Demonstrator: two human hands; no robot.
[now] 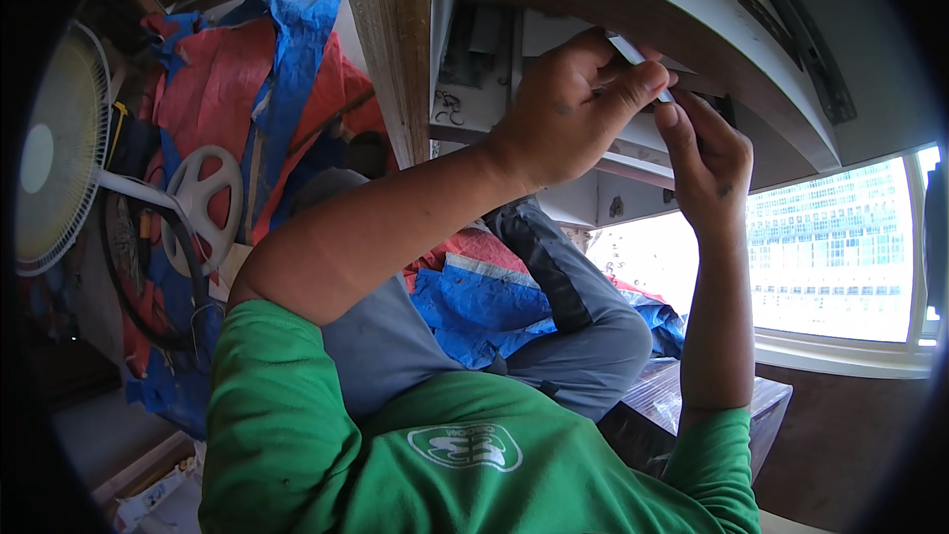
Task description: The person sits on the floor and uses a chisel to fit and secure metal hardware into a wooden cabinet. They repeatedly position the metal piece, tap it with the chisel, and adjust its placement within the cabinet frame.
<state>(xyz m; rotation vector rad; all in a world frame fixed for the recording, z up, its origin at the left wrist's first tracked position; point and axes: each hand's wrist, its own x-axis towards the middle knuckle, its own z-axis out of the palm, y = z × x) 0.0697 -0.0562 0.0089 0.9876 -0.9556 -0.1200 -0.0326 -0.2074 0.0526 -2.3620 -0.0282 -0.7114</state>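
Both of my hands are raised in front of me, close together under a brown-and-white panel edge point(682, 49). Between them runs a thin, pale, narrow strip point(622, 46), held at a slant. My left hand point(573, 104) pinches it between thumb and fingers near its middle. Lower down, my right hand point(710, 150) has its thumb and index finger closed on the strip's lower end. The strip's upper end is close to the panel's brown face; whether it touches cannot be made out. What kind of strip it is does not show.
A wooden post point(393, 49) stands left of my hands. Behind it hang red and blue tarpaulins point(222, 69), with a white fan point(42, 158) at far left. An open cabinet space point(479, 59) lies beyond my hands. A bright window point(830, 267) and a plastic-wrapped box point(766, 400) are at right.
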